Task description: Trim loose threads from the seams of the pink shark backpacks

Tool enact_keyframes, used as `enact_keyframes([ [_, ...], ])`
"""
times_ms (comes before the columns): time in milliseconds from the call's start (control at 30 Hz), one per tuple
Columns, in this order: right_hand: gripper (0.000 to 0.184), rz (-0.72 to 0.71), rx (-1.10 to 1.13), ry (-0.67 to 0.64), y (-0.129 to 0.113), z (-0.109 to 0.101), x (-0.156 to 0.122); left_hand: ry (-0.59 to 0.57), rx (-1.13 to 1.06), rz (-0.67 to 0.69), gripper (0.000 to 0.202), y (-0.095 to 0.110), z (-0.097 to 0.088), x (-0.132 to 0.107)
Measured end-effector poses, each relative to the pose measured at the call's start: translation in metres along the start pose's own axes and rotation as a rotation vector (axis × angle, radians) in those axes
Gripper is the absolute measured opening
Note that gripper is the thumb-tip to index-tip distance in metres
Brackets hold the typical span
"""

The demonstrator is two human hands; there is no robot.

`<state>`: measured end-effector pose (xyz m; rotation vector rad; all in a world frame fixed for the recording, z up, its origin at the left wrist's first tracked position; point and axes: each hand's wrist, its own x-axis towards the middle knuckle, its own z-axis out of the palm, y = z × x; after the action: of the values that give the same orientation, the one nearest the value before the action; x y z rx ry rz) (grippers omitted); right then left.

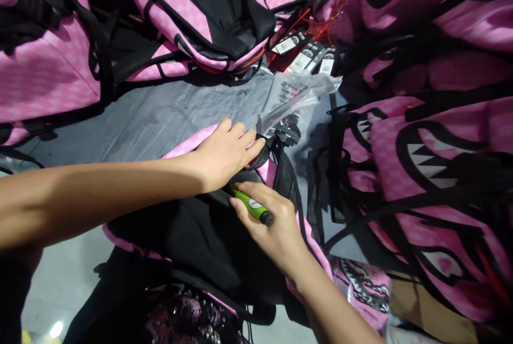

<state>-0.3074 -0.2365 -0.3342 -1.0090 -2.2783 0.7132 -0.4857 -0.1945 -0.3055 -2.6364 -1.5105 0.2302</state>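
Note:
A black and pink backpack [192, 237] lies in front of me with its black side up. Across its upper edge rests my left hand [228, 154], palm down with the fingers stretched out over the pink trim. Just below it, my right hand [276, 221] is closed around a green handle with a black end [253, 204]. The handle's far tip is hidden at the black fabric, so the tool's kind does not show. Beyond my left fingertips lies a clear plastic bag [298, 98] with small black pieces by it.
Other pink and black backpacks stand at the back [200, 13] and far left [44, 71]. More with shark-mouth prints [428, 157] are piled on the right. Hang tags [304, 55] with red cords lie on the grey-covered surface [160, 114]. A cardboard box [425, 306] is at lower right.

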Motion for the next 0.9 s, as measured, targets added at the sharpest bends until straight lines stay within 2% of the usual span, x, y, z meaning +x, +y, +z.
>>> enact_keyframes([
  [333,0.015,0.14,-0.126,0.109,-0.023,0.014,-0.007,0.103,0.008,-0.047,0.045,0.006,0.0,-0.004],
  [467,0.015,0.184,-0.138,0.184,-0.025,0.017,-0.01,0.142,-0.016,-0.045,0.047,0.005,0.003,-0.004],
  [700,0.014,0.273,-0.116,0.257,-0.031,0.023,-0.013,0.138,-0.03,-0.04,0.045,0.004,0.002,-0.006],
  [900,0.014,0.348,-0.088,0.29,-0.031,0.025,-0.013,0.081,-0.055,-0.044,0.049,0.004,0.0,-0.006],
])
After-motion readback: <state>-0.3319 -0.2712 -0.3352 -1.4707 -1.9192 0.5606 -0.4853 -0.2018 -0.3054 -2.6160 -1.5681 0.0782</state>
